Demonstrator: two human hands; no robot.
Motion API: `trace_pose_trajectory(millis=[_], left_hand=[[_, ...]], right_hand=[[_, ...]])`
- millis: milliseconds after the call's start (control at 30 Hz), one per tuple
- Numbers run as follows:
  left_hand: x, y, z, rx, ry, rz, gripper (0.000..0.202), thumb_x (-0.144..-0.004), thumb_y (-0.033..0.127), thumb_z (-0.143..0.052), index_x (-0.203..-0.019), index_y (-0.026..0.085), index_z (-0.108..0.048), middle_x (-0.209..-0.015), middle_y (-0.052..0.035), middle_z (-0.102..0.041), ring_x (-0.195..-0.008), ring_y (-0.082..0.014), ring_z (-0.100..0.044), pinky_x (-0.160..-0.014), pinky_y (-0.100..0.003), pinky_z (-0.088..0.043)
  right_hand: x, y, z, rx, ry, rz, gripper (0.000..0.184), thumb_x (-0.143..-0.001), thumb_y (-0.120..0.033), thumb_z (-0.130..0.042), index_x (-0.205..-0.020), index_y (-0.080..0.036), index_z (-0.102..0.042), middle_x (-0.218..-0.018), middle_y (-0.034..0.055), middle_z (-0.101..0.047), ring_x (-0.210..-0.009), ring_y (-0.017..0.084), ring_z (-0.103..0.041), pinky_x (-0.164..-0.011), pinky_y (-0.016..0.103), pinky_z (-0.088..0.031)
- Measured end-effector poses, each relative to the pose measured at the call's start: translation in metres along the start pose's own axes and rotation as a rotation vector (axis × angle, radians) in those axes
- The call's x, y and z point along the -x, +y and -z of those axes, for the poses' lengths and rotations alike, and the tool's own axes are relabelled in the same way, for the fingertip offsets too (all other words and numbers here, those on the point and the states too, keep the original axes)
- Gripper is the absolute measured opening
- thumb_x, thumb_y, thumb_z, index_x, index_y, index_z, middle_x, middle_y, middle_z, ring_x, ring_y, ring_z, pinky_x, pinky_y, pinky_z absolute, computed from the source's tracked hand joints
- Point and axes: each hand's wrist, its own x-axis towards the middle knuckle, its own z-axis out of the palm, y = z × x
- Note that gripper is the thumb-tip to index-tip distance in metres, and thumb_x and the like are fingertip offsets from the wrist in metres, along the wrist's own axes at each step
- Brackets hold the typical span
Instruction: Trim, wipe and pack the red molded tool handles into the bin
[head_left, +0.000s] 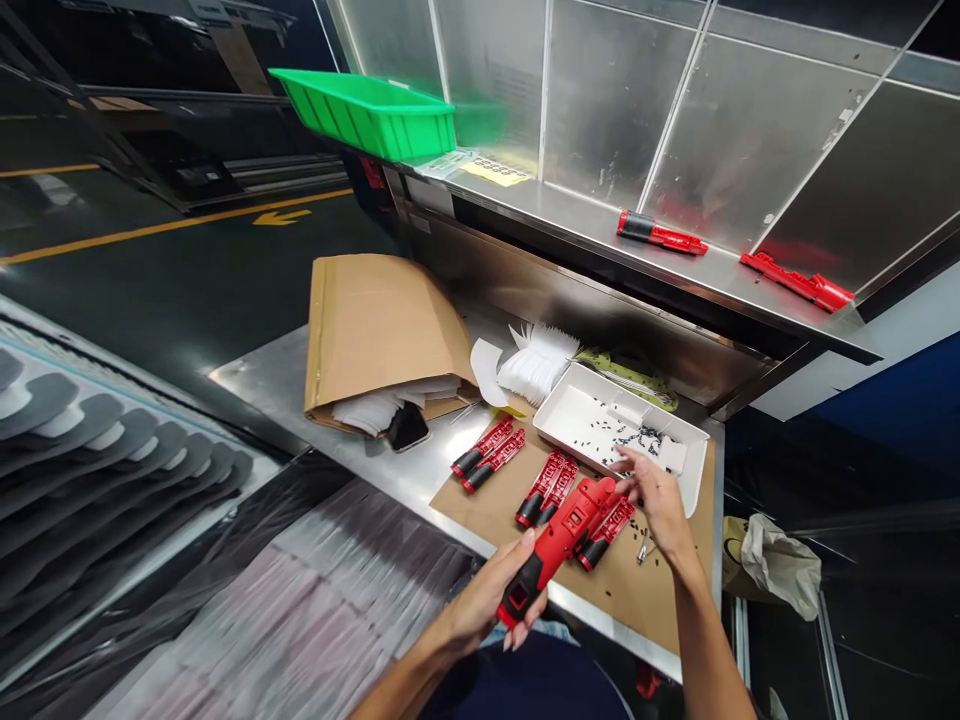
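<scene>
Hands (pixel 487 600) (pixel 660 500) at red housing (pixel 562 535); shelf label (pixel 495 170) unreadable

Bright overhead light; glare, coloured reflections on brushed steel back panels (pixel 675 110). Upper left, dark floor (pixel 187 270) dim. Edges bend, wide-angle. Lower left, grey stacked belt (pixel 112 450) motion-blurred. Sharp: red-and-black plastic tool housing (pixel 559 545) in left hand (pixel 480 605).

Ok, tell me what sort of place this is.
Probably a factory assembly station: a steel workbench, identical red-and-black housings laid on cardboard, a white tray of small screws. The left hand holds one housing; the right hand is at the tray.
</scene>
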Motion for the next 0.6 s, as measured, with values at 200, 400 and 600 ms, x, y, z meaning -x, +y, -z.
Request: trace_pose_trajectory(millis=[200, 400, 600], left_hand=[[-0.007, -0.008, 0.002, -0.078, -0.01, -0.057, 0.099, -0.08, 0.083, -0.043, -0.147, 0.01, -0.035, -0.049, 0.0027, -0.058, -0.036, -0.0122, -0.052, -0.033, -0.018, -0.035], [-0.007, -0.006, 0.001, -0.066, -0.017, -0.026, 0.096, -0.081, 0.082, -0.042, -0.145, 0.011, -0.037, -0.048, 0.0038, -0.057, -0.034, -0.0107, -0.05, -0.032, -0.016, -0.033], [-0.005, 0.003, 0.0, -0.021, 0.005, 0.065, 0.09, -0.081, 0.08, -0.045, -0.134, 0.007, -0.043, -0.045, 0.0048, -0.055, -0.031, -0.0088, -0.045, -0.03, -0.015, -0.029]], right_hand=[[0.016, -0.038, -0.027, -0.097, -0.082, -0.024, 0.05, -0.088, -0.062, -0.057, -0.064, -0.018, -0.064, -0.052, -0.0045, -0.046, -0.048, 0.01, -0.036, -0.05, 0.025, -0.027], [0.011, -0.028, -0.023, -0.216, -0.125, -0.129, 0.065, -0.089, -0.074, -0.041, -0.06, -0.019, -0.059, -0.044, -0.0024, -0.047, -0.041, 0.012, -0.041, -0.046, 0.026, -0.031], [0.014, -0.031, -0.017, -0.306, -0.206, -0.163, 0.07, -0.088, -0.077, -0.039, -0.085, -0.016, -0.073, -0.051, 0.0015, -0.056, -0.046, 0.015, -0.05, -0.047, 0.028, -0.04]])
